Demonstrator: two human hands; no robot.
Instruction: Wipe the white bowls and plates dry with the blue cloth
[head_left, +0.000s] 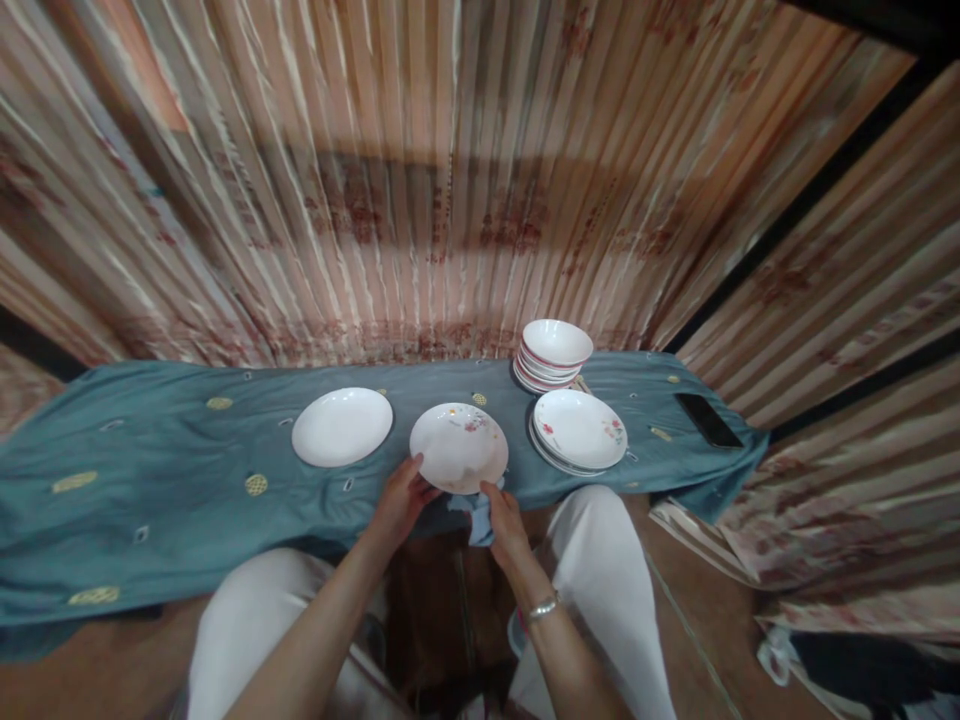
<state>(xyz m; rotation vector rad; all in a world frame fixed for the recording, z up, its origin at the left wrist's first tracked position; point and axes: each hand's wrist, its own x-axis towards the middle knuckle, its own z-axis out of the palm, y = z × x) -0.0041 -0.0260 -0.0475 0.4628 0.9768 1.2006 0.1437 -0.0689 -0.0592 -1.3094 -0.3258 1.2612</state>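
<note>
A white plate with a small flower print is held between my two hands near the table's front edge. My left hand grips its lower left rim, thumb on top. My right hand pinches the lower right rim and also has a light blue cloth hanging from it, below the plate. Left of the held plate, a plain white plate lies flat on the cloth-covered table. To the right sits a short stack of flowered plates.
Behind the plate stack stands a pile of white bowls with red rims. A black phone lies at the right end of the table, which has a teal cloth. Pleated curtains hang behind and at the right.
</note>
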